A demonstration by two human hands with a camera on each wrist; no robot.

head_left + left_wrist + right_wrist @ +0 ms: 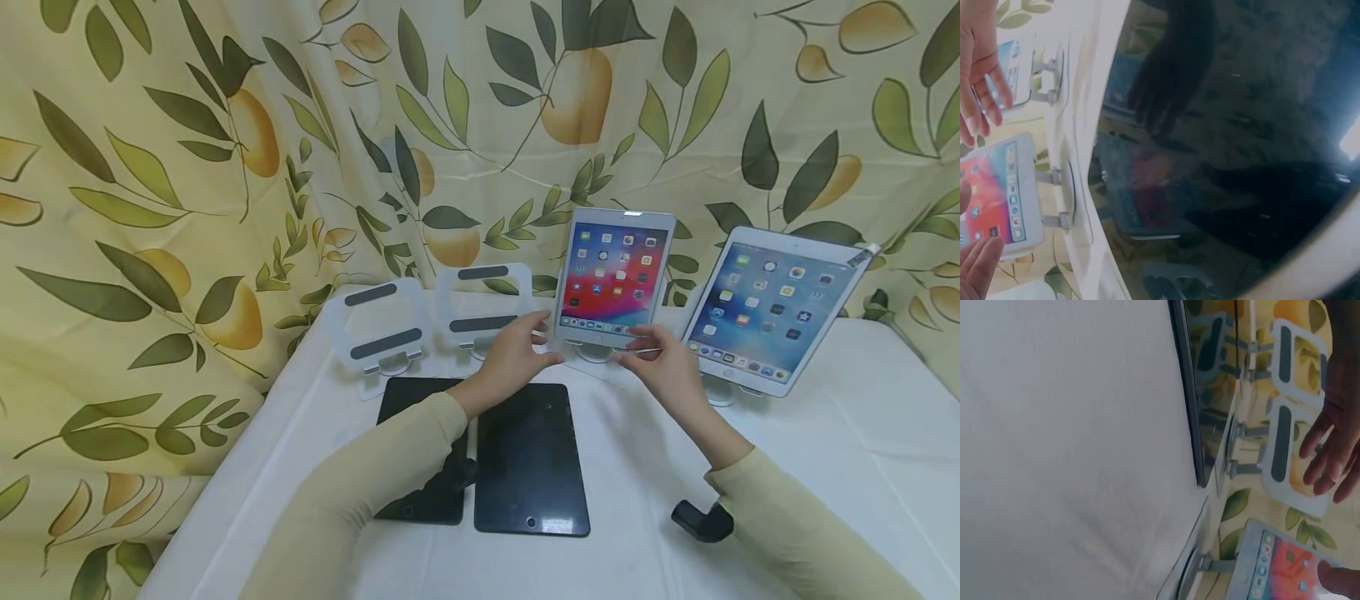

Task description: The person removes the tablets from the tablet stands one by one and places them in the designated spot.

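Note:
A white tablet (611, 283) with a red and blue home screen leans upright on a stand with a round clear base. My left hand (508, 360) is near its lower left edge, thumb and fingers apart, gripping nothing. By the lower right corner is my right hand (666, 368), fingers loosely bent. From the left wrist view, the right hand (982, 69) shows spread fingers clear of the tablet. In the right wrist view my right thumb (1338, 580) overlaps the lit tablet (1282, 565).
Another white tablet (776, 308) with a blue screen stands tilted at the right. Two stands, one (386, 343) left of the other (483, 323), bear no tablet. Two dark-screened tablets, the left (420, 392) partly under my forearm and the right (528, 462), lie flat on the white tablecloth (630, 558).

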